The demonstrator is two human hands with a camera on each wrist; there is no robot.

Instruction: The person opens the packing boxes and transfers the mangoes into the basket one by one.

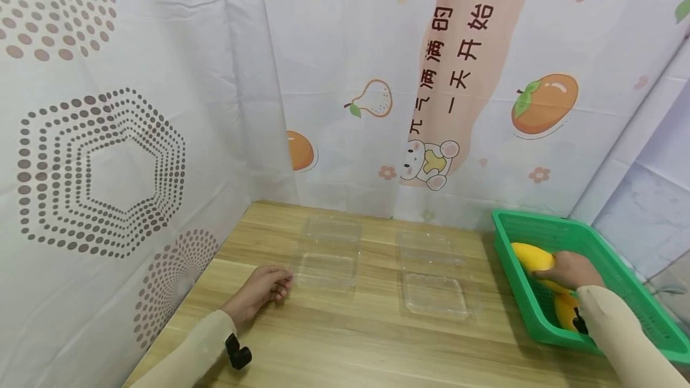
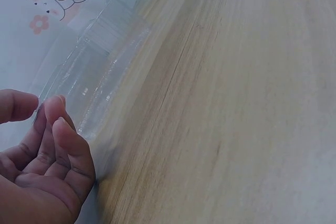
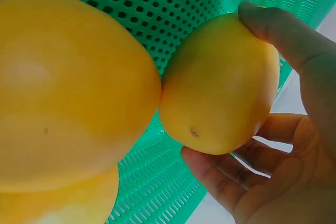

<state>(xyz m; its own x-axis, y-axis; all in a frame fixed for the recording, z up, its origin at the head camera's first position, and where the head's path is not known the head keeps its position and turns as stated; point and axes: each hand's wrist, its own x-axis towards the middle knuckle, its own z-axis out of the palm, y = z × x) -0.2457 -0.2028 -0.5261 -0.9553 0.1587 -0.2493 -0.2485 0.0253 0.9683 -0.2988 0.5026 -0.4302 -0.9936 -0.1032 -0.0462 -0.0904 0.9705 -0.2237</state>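
Observation:
My right hand (image 1: 571, 269) reaches into the green basket (image 1: 530, 322) and grips a yellow mango (image 1: 530, 256). In the right wrist view the thumb lies over one side of this mango (image 3: 220, 85) and the fingers are under the other. A larger mango (image 3: 73, 87) touches it, and part of another mango (image 3: 63, 200) shows below. My left hand (image 1: 264, 292) rests at the left edge of a clear plastic box (image 1: 326, 265), fingers loosely curled. In the left wrist view a gap shows between thumb and fingertips, close by the box's edge (image 2: 86, 87).
A second clear plastic box (image 1: 436, 295) lies on the wooden table (image 1: 345, 346), between the first box and the basket. Both boxes appear to have their lids folded back. Printed curtains (image 1: 345, 154) hang behind the table and along its left side.

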